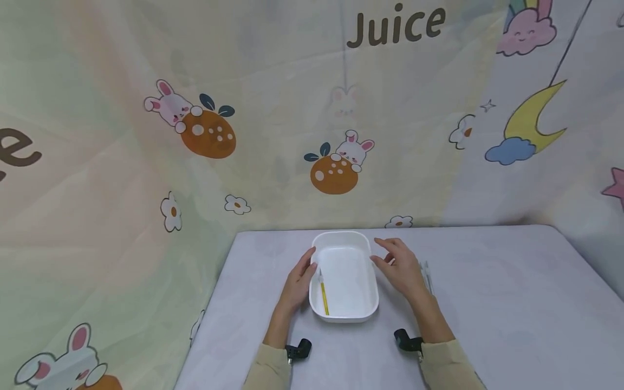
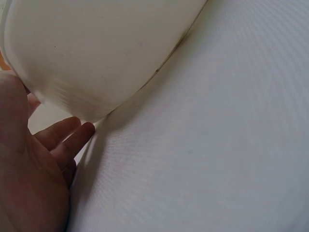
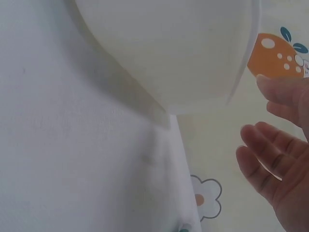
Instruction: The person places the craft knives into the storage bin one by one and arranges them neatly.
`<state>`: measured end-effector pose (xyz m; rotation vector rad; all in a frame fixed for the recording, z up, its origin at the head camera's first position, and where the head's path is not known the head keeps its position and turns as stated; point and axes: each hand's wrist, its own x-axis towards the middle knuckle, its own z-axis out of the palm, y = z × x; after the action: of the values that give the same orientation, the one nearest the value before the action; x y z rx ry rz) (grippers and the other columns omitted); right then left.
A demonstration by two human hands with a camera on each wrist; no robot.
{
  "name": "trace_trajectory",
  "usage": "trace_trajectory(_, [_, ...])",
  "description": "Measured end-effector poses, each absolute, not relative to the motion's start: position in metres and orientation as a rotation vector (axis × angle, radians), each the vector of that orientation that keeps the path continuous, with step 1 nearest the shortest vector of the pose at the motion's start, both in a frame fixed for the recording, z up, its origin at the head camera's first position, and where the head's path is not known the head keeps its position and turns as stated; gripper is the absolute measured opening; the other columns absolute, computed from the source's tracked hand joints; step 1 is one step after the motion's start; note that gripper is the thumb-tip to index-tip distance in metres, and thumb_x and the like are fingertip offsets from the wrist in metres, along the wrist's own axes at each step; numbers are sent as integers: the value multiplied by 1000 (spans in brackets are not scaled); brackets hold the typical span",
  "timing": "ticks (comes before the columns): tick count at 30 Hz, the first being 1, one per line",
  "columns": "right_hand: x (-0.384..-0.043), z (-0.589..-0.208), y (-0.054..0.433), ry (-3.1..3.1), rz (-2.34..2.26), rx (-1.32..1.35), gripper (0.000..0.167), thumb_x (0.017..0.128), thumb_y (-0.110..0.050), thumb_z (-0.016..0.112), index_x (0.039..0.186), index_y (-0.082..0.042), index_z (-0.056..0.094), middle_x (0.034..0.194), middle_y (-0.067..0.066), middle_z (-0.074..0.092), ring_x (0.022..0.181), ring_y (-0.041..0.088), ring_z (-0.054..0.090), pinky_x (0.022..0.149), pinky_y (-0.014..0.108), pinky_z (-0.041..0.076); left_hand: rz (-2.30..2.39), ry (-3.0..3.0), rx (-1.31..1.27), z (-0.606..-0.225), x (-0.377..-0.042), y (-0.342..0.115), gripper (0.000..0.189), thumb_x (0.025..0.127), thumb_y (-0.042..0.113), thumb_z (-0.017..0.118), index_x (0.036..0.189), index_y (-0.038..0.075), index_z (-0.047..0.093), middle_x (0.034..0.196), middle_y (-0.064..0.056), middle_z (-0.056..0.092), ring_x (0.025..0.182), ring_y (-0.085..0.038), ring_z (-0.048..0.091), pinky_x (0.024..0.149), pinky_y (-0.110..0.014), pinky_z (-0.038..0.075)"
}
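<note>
A white rectangular tray (image 1: pixel 348 281) with rounded corners and raised walls stands on the table. Inside it, along the left wall, lies a slim yellow stick (image 1: pixel 324 297) with a pale pointed tip, like a pen or small brush. My left hand (image 1: pixel 295 281) holds the tray's left side, thumb at the rim; in the left wrist view its fingers (image 2: pixel 79 137) reach low along the outer wall. Beside the tray's right rim, my right hand (image 1: pixel 401 268) has its fingers spread and relaxed. The right wrist view shows a gap between these fingertips (image 3: pixel 248 133) and the tray wall.
Several thin, clear sticks (image 1: pixel 426 276) lie on the table just right of my right hand, partly hidden by it. A white cloth covers the table (image 1: pixel 512 309). A printed curtain (image 1: pixel 273 162) hangs right behind the table's far edge and along its left side.
</note>
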<state>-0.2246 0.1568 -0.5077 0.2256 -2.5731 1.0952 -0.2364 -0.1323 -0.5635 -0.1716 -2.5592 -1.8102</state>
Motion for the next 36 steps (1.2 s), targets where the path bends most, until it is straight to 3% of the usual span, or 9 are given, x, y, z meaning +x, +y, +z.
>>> trace_trajectory(21, [-226,-509,182,-2692,1044,163,57,94,-25,78,146,-11,60,128,17,67,86,22,66,70,29,52,-1811,-2548,-165,-565,-237,-132,46,110,34,50,155,42,45,166,7,39,157,-24,34,127,-52,29])
trace_trajectory(36, [-222,-506,193,-2842,1038,81,60,95,-29,77,148,-10,57,140,20,60,90,24,63,68,28,53,-1822,-2542,-188,-564,-235,-132,47,109,40,51,156,42,44,167,6,39,157,-25,34,127,-52,30])
